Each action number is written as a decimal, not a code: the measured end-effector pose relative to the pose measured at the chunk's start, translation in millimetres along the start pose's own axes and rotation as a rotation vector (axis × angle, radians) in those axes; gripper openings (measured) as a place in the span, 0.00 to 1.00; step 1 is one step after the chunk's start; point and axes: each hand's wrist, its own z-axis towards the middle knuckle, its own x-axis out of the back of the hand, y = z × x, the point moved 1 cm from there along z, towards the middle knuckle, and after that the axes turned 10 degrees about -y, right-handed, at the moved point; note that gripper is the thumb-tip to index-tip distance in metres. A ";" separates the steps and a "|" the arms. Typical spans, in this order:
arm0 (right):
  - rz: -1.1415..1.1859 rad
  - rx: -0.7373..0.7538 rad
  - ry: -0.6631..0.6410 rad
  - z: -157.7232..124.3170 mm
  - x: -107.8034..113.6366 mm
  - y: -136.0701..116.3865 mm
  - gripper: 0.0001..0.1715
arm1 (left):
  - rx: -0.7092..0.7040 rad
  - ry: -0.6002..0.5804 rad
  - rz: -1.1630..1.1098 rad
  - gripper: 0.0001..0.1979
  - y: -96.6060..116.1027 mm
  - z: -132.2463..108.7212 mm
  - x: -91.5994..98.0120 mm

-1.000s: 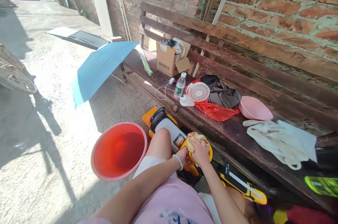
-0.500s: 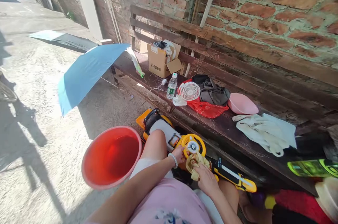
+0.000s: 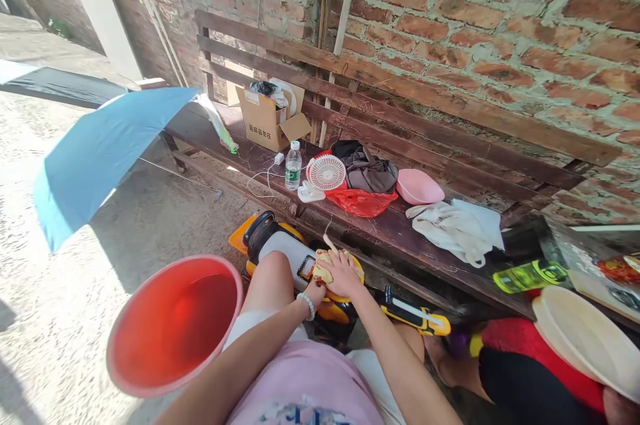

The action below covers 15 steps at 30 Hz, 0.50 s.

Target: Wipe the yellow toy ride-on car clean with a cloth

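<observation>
A white and yellow ride-on toy vehicle (image 3: 280, 246) stands between my knees, with a black seat-like part at its far end. My left hand (image 3: 315, 293), with a beaded bracelet at the wrist, is closed at the near left of the yellow steering wheel (image 3: 342, 297); its fingertips are partly hidden. A stained, pale yellow cloth (image 3: 323, 267) lies bunched over the wheel. Pressing it down from above is my right hand (image 3: 344, 273), its fingers curved over the cloth. Most of the wheel's hub is covered.
A red basin (image 3: 117, 325) of liquid stands at my left, with a blue umbrella (image 3: 107, 151) behind. The wooden bench (image 3: 395, 248) holds a cardboard box (image 3: 263, 123), bottle (image 3: 293, 168), fan (image 3: 326, 173) and pink bowl (image 3: 420, 186). At right, another person (image 3: 530, 371) sits near a pale basin (image 3: 590, 338).
My right hand has moved left and forward with the cloth, from the wheel's near right onto its top. My left hand stays at the wheel's left side. The view has swung right.
</observation>
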 end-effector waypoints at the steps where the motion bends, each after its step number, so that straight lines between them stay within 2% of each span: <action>1: -0.002 -0.032 -0.010 9.8 -1.8 2.0 0.37 | 0.005 -0.007 -0.006 0.21 0.5 -1.0 0.1; 3: -0.002 -0.086 0.037 22.3 -3.2 9.6 0.40 | 0.018 -0.024 -0.016 0.22 1.9 -2.0 1.0; 6: 0.051 -0.224 0.110 25.1 -1.1 27.5 0.40 | 0.038 -0.040 -0.021 0.24 4.0 -0.9 2.9; 11: 0.224 -0.519 0.135 7.8 -4.4 52.4 0.37 | 0.058 -0.041 -0.040 0.23 5.1 2.9 4.9; 15: 0.379 -0.655 0.171 -13.1 -23.9 51.3 0.38 | 0.058 -0.044 -0.064 0.23 4.0 3.1 5.9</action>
